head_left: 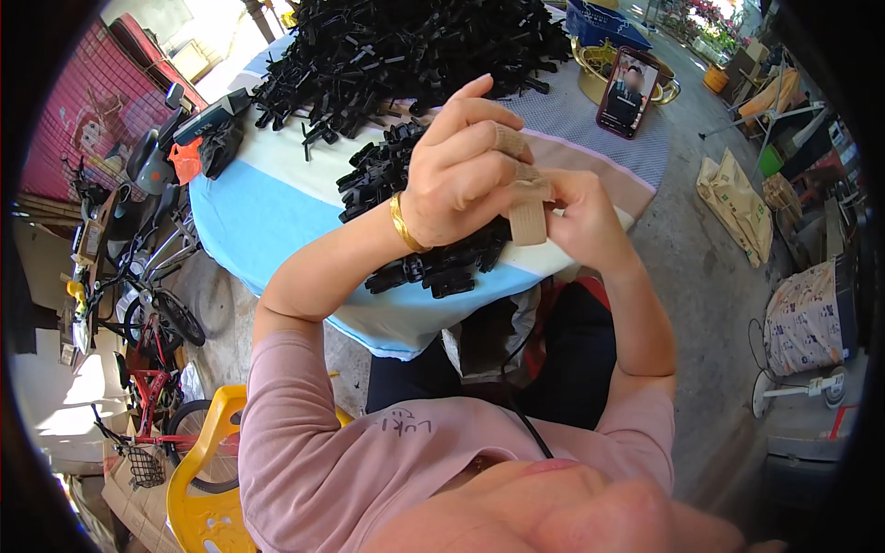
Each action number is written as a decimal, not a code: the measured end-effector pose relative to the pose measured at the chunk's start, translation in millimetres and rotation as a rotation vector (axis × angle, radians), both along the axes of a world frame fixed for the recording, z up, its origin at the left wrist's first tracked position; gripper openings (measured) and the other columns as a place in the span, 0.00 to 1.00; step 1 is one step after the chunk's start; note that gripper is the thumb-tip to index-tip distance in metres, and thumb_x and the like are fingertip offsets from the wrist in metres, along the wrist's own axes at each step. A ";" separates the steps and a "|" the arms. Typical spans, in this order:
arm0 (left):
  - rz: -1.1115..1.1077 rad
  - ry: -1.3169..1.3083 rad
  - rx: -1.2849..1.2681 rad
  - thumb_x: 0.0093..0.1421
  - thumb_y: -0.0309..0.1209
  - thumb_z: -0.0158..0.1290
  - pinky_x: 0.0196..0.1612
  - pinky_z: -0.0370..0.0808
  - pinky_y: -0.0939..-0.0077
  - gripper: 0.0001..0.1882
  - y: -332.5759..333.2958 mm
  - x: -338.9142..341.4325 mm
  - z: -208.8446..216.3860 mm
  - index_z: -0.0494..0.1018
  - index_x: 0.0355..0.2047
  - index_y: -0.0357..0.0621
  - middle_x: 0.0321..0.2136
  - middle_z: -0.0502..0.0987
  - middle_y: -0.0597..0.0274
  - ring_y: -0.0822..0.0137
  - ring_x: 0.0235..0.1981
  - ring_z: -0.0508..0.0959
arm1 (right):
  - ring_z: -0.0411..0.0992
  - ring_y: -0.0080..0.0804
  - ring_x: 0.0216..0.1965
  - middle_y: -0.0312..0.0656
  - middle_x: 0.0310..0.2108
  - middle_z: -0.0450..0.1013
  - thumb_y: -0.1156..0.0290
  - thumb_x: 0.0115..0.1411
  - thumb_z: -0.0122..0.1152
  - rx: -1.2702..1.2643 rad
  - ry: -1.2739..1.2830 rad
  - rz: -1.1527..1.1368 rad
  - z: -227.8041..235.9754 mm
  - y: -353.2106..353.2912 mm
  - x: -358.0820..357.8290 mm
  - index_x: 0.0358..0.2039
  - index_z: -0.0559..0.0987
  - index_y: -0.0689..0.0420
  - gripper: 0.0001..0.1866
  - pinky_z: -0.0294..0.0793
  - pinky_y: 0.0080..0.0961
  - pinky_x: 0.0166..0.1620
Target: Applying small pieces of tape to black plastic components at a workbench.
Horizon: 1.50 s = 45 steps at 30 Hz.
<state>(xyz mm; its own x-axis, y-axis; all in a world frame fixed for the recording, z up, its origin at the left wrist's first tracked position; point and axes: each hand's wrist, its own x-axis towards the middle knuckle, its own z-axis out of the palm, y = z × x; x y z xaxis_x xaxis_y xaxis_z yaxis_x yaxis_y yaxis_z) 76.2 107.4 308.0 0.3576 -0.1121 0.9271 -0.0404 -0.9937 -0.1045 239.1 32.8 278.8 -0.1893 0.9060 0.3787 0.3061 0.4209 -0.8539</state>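
Right hand (590, 217) pinches tan wrap (528, 224) at my left hand (461, 175), half-curled, its grip I can't tell, while black pieces (424, 272) lie on the cloth-covered counter (267, 207) beneath both.

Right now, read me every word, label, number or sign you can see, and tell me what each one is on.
I won't copy out wording, but here is where print shows:
Pink shirt: dark lettering on the chest, upside down in this view.
Phone: small on-screen text, too small to read.
Blue box: pale print, too blurred.
Beige bag: green print, partly legible.
Beige tape: no lettering visible.
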 end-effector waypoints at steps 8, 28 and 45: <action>-0.312 -0.008 0.219 0.43 0.33 0.64 0.48 0.65 0.41 0.11 -48.0 -13.1 3.0 0.72 0.24 0.49 0.26 0.71 0.70 0.66 0.28 0.71 | 0.70 0.18 0.21 0.34 0.22 0.73 0.72 0.53 0.52 -0.283 0.274 -0.116 -8.5 41.5 15.0 0.30 0.79 0.59 0.08 0.69 0.15 0.22; -0.022 0.290 -0.407 0.28 0.33 0.67 0.37 0.66 0.73 0.15 -25.8 15.4 -10.5 0.73 0.16 0.45 0.22 0.70 0.68 0.65 0.31 0.68 | 0.68 0.12 0.23 0.34 0.24 0.75 0.67 0.55 0.58 0.107 0.196 -0.471 18.8 27.6 24.5 0.37 0.78 0.57 0.11 0.62 0.08 0.21; 0.194 0.285 -0.754 0.31 0.35 0.66 0.31 0.66 0.73 0.20 -2.3 20.5 -23.9 0.64 0.10 0.41 0.14 0.68 0.62 0.62 0.23 0.67 | 0.73 0.25 0.27 0.41 0.27 0.76 0.74 0.46 0.64 0.740 -0.081 -0.194 38.8 -18.5 6.6 0.32 0.78 0.63 0.11 0.72 0.18 0.29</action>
<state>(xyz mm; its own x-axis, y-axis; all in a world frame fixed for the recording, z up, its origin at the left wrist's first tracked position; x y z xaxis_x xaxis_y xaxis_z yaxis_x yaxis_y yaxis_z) 96.6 105.1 284.1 0.5389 0.5916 0.5997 0.2151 -0.7850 0.5810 245.7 14.3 317.5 -0.1056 0.4418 0.8909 0.4827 0.8060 -0.3425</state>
